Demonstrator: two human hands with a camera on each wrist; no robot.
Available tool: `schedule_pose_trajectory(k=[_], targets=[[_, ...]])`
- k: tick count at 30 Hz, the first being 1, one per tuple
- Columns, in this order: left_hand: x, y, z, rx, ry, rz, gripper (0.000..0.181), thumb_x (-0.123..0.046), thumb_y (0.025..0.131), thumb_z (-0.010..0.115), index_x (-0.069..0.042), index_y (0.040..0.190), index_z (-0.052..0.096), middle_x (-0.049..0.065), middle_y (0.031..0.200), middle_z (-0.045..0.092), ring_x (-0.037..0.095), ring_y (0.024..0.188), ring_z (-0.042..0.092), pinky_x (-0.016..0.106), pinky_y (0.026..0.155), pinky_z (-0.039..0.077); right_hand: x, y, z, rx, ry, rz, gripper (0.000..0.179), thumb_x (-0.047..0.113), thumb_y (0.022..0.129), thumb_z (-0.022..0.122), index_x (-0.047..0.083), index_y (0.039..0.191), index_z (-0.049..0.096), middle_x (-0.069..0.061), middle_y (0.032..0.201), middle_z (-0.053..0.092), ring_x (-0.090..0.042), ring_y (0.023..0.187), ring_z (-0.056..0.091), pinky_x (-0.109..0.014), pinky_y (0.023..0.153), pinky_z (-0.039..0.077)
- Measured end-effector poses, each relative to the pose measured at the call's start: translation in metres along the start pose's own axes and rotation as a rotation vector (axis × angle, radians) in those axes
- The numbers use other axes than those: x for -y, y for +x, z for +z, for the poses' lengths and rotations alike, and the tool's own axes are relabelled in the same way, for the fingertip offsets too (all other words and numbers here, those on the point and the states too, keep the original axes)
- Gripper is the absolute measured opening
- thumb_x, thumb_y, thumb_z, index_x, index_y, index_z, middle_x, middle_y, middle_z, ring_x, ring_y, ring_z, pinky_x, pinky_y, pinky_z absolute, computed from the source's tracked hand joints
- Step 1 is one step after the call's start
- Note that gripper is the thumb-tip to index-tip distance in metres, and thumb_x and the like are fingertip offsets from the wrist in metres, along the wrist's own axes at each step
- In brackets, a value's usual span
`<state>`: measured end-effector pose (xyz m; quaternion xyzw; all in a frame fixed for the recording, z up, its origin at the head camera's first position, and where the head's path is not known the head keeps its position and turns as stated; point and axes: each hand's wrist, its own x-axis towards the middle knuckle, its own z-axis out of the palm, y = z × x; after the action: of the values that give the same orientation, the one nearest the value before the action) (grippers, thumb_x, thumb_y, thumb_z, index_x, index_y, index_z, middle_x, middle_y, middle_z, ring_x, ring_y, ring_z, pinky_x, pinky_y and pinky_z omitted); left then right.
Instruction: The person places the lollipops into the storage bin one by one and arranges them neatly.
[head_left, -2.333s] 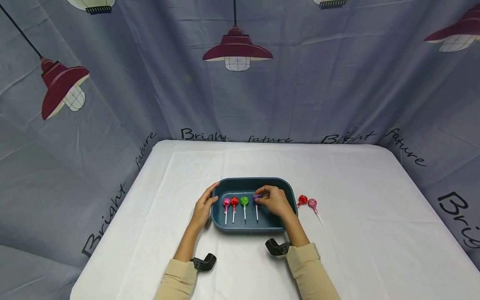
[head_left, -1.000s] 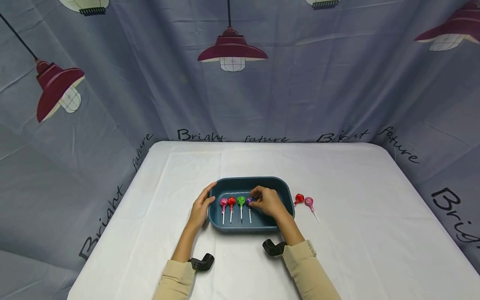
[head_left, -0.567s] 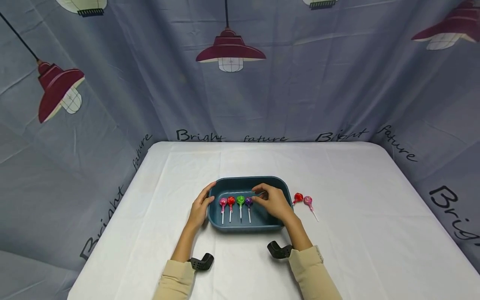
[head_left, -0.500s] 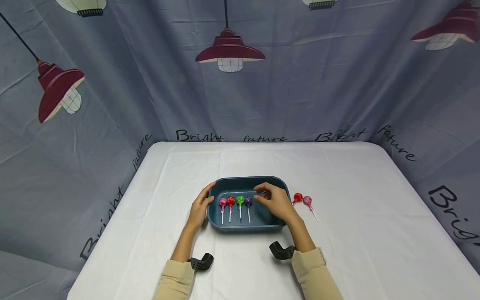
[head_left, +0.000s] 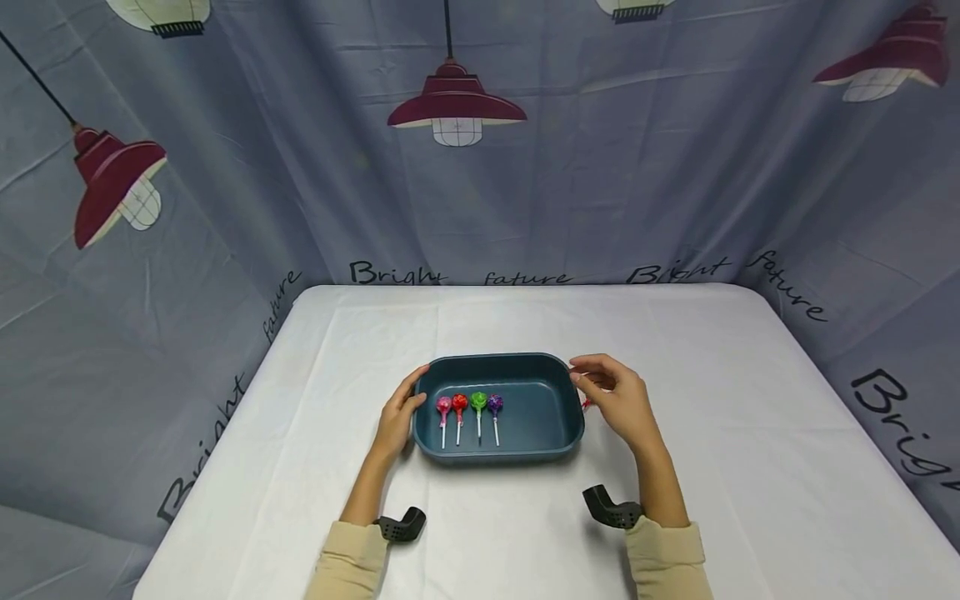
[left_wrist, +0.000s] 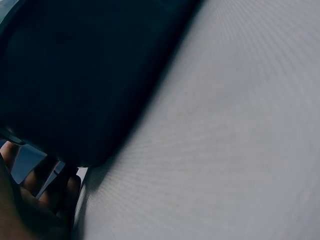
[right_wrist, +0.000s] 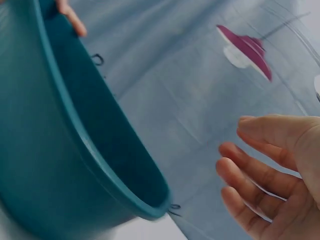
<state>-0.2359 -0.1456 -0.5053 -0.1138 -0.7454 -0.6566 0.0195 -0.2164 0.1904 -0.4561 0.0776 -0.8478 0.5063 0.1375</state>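
In the head view, a dark teal tray (head_left: 536, 412) lies on the white-covered table (head_left: 712, 433), its long axis running left to right, parallel to the far edge. On its floor, left of the middle, four lollipops form a row: a pink lollipop (head_left: 444, 403), a red lollipop (head_left: 460, 402), a green lollipop (head_left: 478, 401) and a purple lollipop (head_left: 495, 403). All point their candy heads toward the far side and their sticks toward the person, so their long axes run across the tray; the purple one's stick slants slightly right. The left hand (head_left: 396, 423) grips the tray's left end. The right hand (head_left: 621, 404) hovers just beyond the right end, thumb and fingers apart; a small red piece (head_left: 587, 404) peeks out beside it, the rest hidden behind the hand. In the left wrist view, the tray's outside is nearly black and cut off by the top and left edges; the left hand's fingers are dim and partly covered at its end. In the right wrist view, the near wall hides the tray floor and the left edge crops the tray, while the right hand, itself cut off, shows loosely bent fingers clear of the rim.
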Motion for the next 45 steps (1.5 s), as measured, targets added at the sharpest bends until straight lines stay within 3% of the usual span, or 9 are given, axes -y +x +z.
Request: schedule_pose_trajectory(k=[5,8,10,14,20,25,31,37,45], targets=[[0.001,0.0,0.0,0.004,-0.001,-0.006,0.042,-0.002,0.094,0.045,-0.005,0.136,0.045,0.01,0.141,0.041,0.022,0.132,0.031,0.04,0.108,0.021,-0.088,0.011,-0.006,-0.129,0.036,-0.027,0.026,0.031,0.085,0.066,0.024,0.111,0.066,0.004,0.102,0.066,-0.011,0.086,0.061,-0.023,0.07,0.05],[0.0,0.0,0.001,0.01,-0.007,-0.008,0.042,-0.002,0.094,0.044,-0.005,0.136,0.045,0.01,0.141,0.041,0.021,0.132,0.031,0.039,0.108,0.021,-0.097,0.009,-0.016,-0.203,0.019,0.007,0.025,0.028,0.084,0.068,0.019,0.107,0.068,0.0,0.1,0.067,-0.013,0.084,0.061,-0.018,0.075,0.047],[-0.001,0.0,0.0,0.009,-0.008,-0.009,0.042,-0.001,0.094,0.044,-0.005,0.136,0.045,0.01,0.141,0.041,0.021,0.132,0.031,0.038,0.108,0.021,-0.121,0.012,-0.019,-0.258,-0.049,0.038,0.025,0.032,0.083,0.068,0.022,0.106,0.068,0.003,0.099,0.067,-0.009,0.082,0.06,-0.014,0.071,0.045],[0.0,0.0,0.0,0.005,-0.003,-0.007,0.043,-0.002,0.094,0.044,-0.005,0.136,0.045,0.01,0.141,0.041,0.021,0.132,0.031,0.039,0.108,0.021,-0.136,0.009,-0.023,-0.323,-0.099,0.077,0.023,0.04,0.081,0.068,0.029,0.101,0.069,0.009,0.096,0.066,-0.006,0.08,0.06,-0.014,0.068,0.043],[0.0,0.0,0.0,0.007,-0.004,-0.018,0.043,-0.002,0.094,0.045,-0.006,0.137,0.045,0.01,0.141,0.04,0.02,0.132,0.031,0.039,0.109,0.02,-0.133,0.003,-0.028,-0.289,-0.082,0.113,0.03,0.043,0.081,0.067,0.023,0.103,0.069,0.007,0.098,0.066,-0.007,0.079,0.058,-0.015,0.066,0.043],[0.0,0.001,0.001,0.004,-0.006,-0.021,0.043,-0.002,0.094,0.045,-0.005,0.136,0.045,0.01,0.142,0.04,0.02,0.132,0.031,0.038,0.109,0.02,-0.101,-0.005,-0.033,-0.153,-0.118,0.176,0.036,0.039,0.082,0.067,0.014,0.109,0.068,0.001,0.103,0.066,-0.007,0.081,0.057,-0.018,0.061,0.044],[0.0,0.001,0.001,0.002,-0.009,-0.014,0.043,-0.002,0.094,0.045,-0.005,0.136,0.045,0.01,0.141,0.04,0.021,0.132,0.031,0.039,0.109,0.021,-0.068,-0.011,-0.035,0.009,-0.147,0.314,0.039,0.028,0.085,0.066,0.007,0.119,0.062,-0.015,0.114,0.061,-0.025,0.092,0.056,-0.034,0.068,0.045],[0.0,0.0,0.0,0.004,-0.007,-0.017,0.043,-0.003,0.094,0.045,-0.008,0.137,0.045,0.007,0.141,0.041,0.017,0.132,0.032,0.036,0.108,0.021,-0.072,-0.013,-0.032,0.088,-0.193,0.325,0.04,0.027,0.087,0.065,0.007,0.121,0.06,-0.017,0.118,0.059,-0.029,0.094,0.056,-0.029,0.071,0.043],[0.001,0.0,0.0,0.014,-0.002,-0.008,0.043,-0.004,0.094,0.044,-0.008,0.137,0.045,0.006,0.142,0.04,0.016,0.132,0.031,0.036,0.108,0.021,-0.08,-0.012,-0.028,0.101,-0.217,0.347,0.04,0.028,0.086,0.065,0.008,0.121,0.061,-0.018,0.112,0.059,-0.027,0.091,0.054,-0.028,0.069,0.042]])
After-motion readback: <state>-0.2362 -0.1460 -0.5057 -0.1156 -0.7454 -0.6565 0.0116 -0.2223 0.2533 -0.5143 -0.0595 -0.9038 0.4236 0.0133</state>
